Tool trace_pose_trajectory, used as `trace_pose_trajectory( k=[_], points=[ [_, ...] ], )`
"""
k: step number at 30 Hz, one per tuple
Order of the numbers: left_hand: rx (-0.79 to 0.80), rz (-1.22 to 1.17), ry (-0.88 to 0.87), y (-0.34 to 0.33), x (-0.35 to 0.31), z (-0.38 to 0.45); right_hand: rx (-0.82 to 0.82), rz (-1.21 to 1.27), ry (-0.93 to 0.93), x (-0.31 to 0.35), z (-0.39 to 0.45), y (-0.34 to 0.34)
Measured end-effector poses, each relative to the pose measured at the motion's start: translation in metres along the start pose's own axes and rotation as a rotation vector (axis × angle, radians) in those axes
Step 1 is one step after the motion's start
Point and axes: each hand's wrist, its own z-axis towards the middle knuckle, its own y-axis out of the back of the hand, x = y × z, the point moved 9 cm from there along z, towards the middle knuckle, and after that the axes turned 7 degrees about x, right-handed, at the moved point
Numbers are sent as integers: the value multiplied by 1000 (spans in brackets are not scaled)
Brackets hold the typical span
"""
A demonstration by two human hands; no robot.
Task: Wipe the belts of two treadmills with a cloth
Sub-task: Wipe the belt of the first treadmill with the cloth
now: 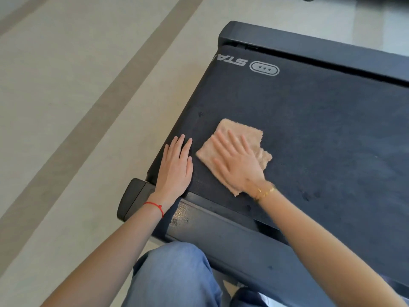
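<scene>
A dark treadmill belt (309, 120) with a white logo fills the right half of the view. On its near end lies a folded beige cloth (250, 134). My right hand (236, 162) presses flat on the cloth with straight, spread fingers. My left hand (177, 169) rests flat on the belt's rear edge, just left of the cloth, fingers straight and holding nothing. Only one treadmill is in view.
The near side rail (239, 244) of the treadmill runs below my right arm, with a dusty patch near its end. A black end cap (132, 198) sits at the rear corner. Pale tiled floor (66, 107) lies to the left. My knee in jeans (177, 275) is at the bottom.
</scene>
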Motion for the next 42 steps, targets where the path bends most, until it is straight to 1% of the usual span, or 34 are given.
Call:
trace_pose_trajectory(
  k=[3, 5, 7, 10, 11, 12, 13, 16, 18, 21, 23, 28, 30, 31, 32, 35, 37, 38, 39, 42],
  points=[
    [-8, -4, -3, 1, -1, -3, 42, 7, 134, 27, -32, -15],
    [-9, -6, 0, 2, 0, -3, 56, -4, 144, 12, -44, -15],
    [-6, -7, 4, 2, -1, -2, 24, 3, 20, -27, -44, -7],
    [0, 6, 19, 0, -2, -1, -22, 115, -292, -83, -35, 8],
    [1, 21, 25, -1, -3, -1, -30, 137, -356, -85, -32, 9],
    [5, 35, 27, -1, -3, -1, -30, 134, -368, -78, -32, 9],
    [7, 42, 25, -2, -4, -1, -26, 109, -323, -62, -33, 6],
    [-1, 42, 16, -2, -4, -1, 30, 30, -46, -1, -53, -8],
    [-24, 53, 43, 0, -1, -2, 44, 38, 36, 10, -61, -13],
    [-54, 78, 147, 1, 10, -4, 47, 63, 65, 2, -46, -11],
    [-59, 63, 175, 1, 13, -4, 44, 66, 57, -5, -21, -7],
    [-85, 64, 186, 0, 16, -3, 23, 123, -71, -27, 94, 13],
    [-92, 47, 197, 0, 18, -3, 21, 115, -106, -22, 139, 20],
    [-93, 40, 199, -1, 18, -3, 28, 91, -86, -11, 154, 21],
    [-92, 37, 199, -1, 18, -2, 42, 60, -28, 5, 162, 20],
    [-88, 34, 185, -1, 17, -2, 75, -25, 248, 51, 151, 8],
    [-89, 29, 183, 0, 18, -4, 108, -27, 323, 47, 148, 6],
    [-86, 27, 185, 0, 18, -4, 102, -28, 301, 35, 154, 10],
    [-82, 26, 188, 0, 18, -5, 79, -32, 241, 20, 162, 15],
    [-76, 16, 188, 0, 18, -4, 36, 34, -13, -35, 179, 30]
  ],
)
